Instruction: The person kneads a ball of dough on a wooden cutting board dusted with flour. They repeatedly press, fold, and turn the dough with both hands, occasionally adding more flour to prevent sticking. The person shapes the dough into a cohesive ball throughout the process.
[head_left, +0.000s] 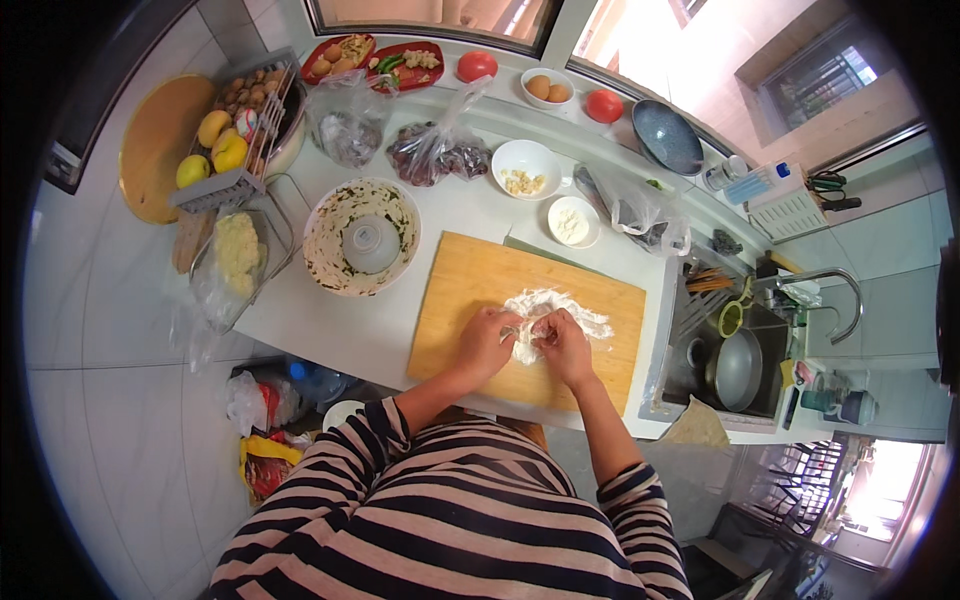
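My left hand (487, 341) and my right hand (566, 345) face each other over a wooden cutting board (457, 292). Their fingers are bent inward, close to or touching a patch of white flour (559, 300) spread on the board. Something pale, dough or flour, shows between the fingertips; its shape is mostly hidden, and whether either hand grips it is unclear. Behind the board stands a small white bowl of flour (571, 223). To the left, a large white bowl (309, 225) has pale filling with dark green bits around its wall and a clear cup (371, 244) inside.
A white bowl with chopped pale pieces (523, 182) and bags of dark food (435, 154) stand behind. At the right is a sink (694, 386) holding a pan (739, 369). A glass dish with cauliflower (238, 255) and a produce rack (225, 187) stand left. Tomatoes (477, 67) line the windowsill.
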